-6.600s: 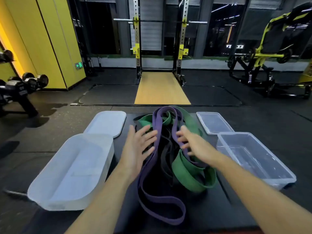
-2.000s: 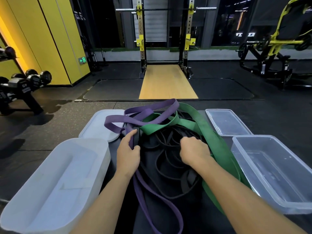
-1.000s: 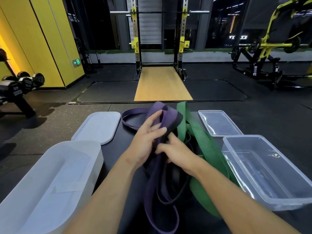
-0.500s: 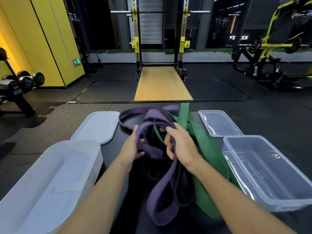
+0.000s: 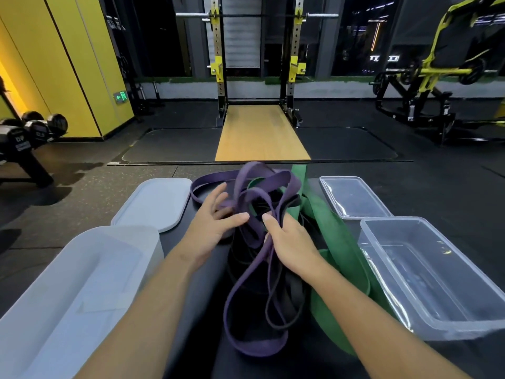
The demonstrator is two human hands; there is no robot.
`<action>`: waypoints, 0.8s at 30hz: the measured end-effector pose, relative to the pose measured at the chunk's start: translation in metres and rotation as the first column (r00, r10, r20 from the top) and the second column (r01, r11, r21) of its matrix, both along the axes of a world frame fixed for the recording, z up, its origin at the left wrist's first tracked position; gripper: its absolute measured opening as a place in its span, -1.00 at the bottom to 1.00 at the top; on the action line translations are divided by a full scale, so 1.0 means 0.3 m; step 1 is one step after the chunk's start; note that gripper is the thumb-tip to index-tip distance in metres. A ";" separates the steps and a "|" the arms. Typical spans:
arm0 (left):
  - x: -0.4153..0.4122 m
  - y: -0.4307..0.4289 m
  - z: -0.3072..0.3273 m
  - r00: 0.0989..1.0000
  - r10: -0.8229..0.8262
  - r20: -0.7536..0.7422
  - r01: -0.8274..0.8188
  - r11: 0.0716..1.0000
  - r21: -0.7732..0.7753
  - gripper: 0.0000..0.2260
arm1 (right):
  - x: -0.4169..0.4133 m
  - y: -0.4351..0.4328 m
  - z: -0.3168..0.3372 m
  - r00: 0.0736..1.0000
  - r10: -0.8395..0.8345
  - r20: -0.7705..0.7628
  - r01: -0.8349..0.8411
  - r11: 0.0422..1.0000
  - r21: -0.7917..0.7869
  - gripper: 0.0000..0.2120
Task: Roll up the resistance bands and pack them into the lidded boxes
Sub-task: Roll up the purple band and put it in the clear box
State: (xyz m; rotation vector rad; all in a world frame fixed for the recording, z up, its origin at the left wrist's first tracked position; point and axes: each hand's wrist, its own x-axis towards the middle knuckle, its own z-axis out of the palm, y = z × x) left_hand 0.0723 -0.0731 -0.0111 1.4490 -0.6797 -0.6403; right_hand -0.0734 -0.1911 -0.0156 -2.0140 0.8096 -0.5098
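**A:** Where's the purple band (image 5: 258, 347)?

**B:** In the middle of the desk (image 5: 246, 365), loose and unrolled. Its far loops stand up in a tangle. Its near loop lies flat on the desk, toward the person.

**A:** And the hands?

**B:** The right hand (image 5: 289, 242) has its grip closed on a strand of the purple band, with the fingers curled round it. The left hand (image 5: 216, 228) is just left of that strand with a slack grip. Its fingers are spread and fairly straight, the tips touch the band's raised loops, and it holds nothing.

**A:** The other bands?

**B:** The green band (image 5: 333, 236) runs along the purple band's right side and meets it at the far end. Thin black bands (image 5: 292, 294) lie under the purple band.

**A:** The boxes?

**B:** The white box (image 5: 82, 296) sits left of the purple band's near loop. The white lid (image 5: 155, 203) lies left of the band's far loops. The clear box (image 5: 366, 242) sits right of the purple band, past the green one. The clear lid (image 5: 352, 196) lies right of the far loops. Both boxes have their lids off.
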 end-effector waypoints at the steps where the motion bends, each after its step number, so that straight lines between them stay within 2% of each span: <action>1: -0.004 -0.004 -0.002 0.982 0.142 0.125 -0.146 0.989 0.017 -0.49 | -0.002 -0.005 0.004 1.000 -0.005 0.015 0.005 1.000 -0.005 -0.69; 2: -0.014 -0.003 -0.001 0.927 0.284 0.245 -0.296 0.955 0.010 -0.72 | -0.004 -0.005 0.005 0.999 0.006 0.031 -0.005 1.000 -0.013 -0.70; 3: -0.031 -0.001 0.006 0.883 0.352 0.309 -0.369 0.930 -0.006 -0.86 | -0.006 0.000 0.005 0.999 0.026 0.035 -0.025 0.999 -0.034 -0.70; 4: -0.048 0.001 0.017 0.875 0.340 0.344 -0.362 0.932 0.001 -0.77 | -0.008 0.008 0.008 0.998 0.057 0.039 -0.055 0.996 -0.065 -0.68; 6: -0.090 -0.002 0.042 0.938 0.137 0.319 -0.181 0.977 0.111 -0.56 | -0.014 0.025 0.012 0.991 0.136 0.015 -0.132 0.980 -0.149 -0.65; 7: -0.106 -0.008 0.048 0.941 0.047 0.334 -0.105 0.981 0.160 -0.50 | -0.016 0.033 0.014 0.984 0.175 -0.019 -0.175 0.969 -0.176 -0.64; 8: -0.122 -0.015 0.052 0.929 -0.002 0.371 -0.074 0.979 0.191 -0.52 | -0.018 0.039 0.018 0.977 0.204 -0.061 -0.212 0.959 -0.187 -0.61; 11: -0.132 -0.028 0.072 0.923 0.010 0.384 -0.084 0.981 0.175 -0.79 | -0.033 0.047 0.034 0.960 0.269 -0.080 -0.279 0.944 -0.176 -0.61; 14: -0.110 -0.019 0.073 0.921 0.042 0.387 -0.128 0.972 0.198 -0.83 | -0.041 0.029 0.034 0.949 0.281 -0.143 -0.303 0.937 -0.176 -0.70; 16: -0.085 -0.004 0.056 0.909 0.121 0.400 -0.225 0.948 0.226 -0.81 | -0.039 0.002 0.037 0.927 0.188 -0.324 -0.275 0.928 -0.252 -0.79; 18: -0.058 0.029 0.031 0.876 0.191 0.443 -0.338 0.898 0.282 -0.72 | -0.042 -0.026 0.046 0.872 0.006 -0.490 -0.218 0.900 -0.377 -0.86; 21: -0.007 0.101 -0.007 0.780 0.333 0.529 -0.532 0.798 0.282 -0.49 | -0.052 -0.056 0.075 0.799 -0.267 -0.539 -0.123 0.804 -0.581 -0.83; 24: 0.009 0.129 -0.025 0.757 0.433 0.490 -0.606 0.744 0.280 -0.42 | -0.039 -0.048 0.093 0.762 -0.360 -0.539 -0.097 0.759 -0.644 -0.61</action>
